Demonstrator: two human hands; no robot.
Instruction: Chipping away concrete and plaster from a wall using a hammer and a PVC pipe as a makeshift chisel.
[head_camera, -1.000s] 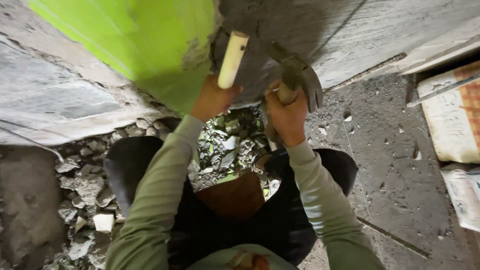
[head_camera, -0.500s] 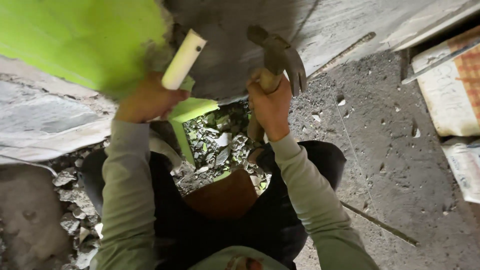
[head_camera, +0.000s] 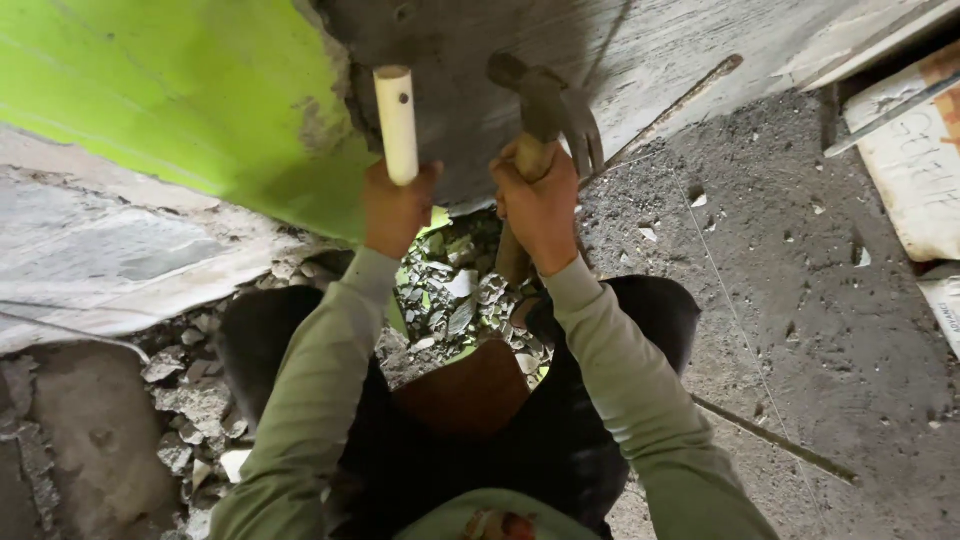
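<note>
Head view: hands (head_camera: 400, 205) grip smooth tube (head_camera: 396, 120) (cream), hammer (head_camera: 545, 105).

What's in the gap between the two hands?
In the head view, nothing is held between the left hand and right hand; through the gap you see grey wall above and rubble below.

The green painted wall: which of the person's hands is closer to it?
Left. The left hand, gripping a cream rod, sits right at the green painted wall edge. The right hand, holding a hammer, is farther off, against bare grey plaster.
</note>
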